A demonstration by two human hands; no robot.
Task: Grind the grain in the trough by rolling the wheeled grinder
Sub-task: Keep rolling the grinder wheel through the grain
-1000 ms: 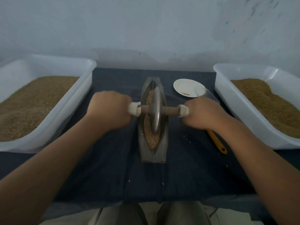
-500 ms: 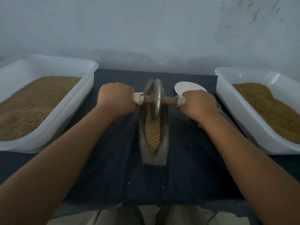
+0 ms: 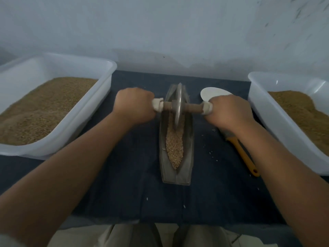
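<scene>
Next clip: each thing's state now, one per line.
wheeled grinder, upright, wheel in the far half of the trough
left hand, grips its left handle
right hand, grips its right handle
trough, holds grain
left tub, part full of grain
right tub, part full of grain
plate, partly hidden by right hand
orange-handled tool, lying flat

Single view, head-worn, wide-angle. Faces forward and down onto the table (image 3: 124, 184), with the trough (image 3: 175, 177) centred in frame. Close range: left forearm (image 3: 80, 166) and right forearm (image 3: 276, 166) enter from the lower corners, and the lap (image 3: 135, 236) sits at the bottom edge. The wall (image 3: 160, 24) fills the upper third.
</scene>
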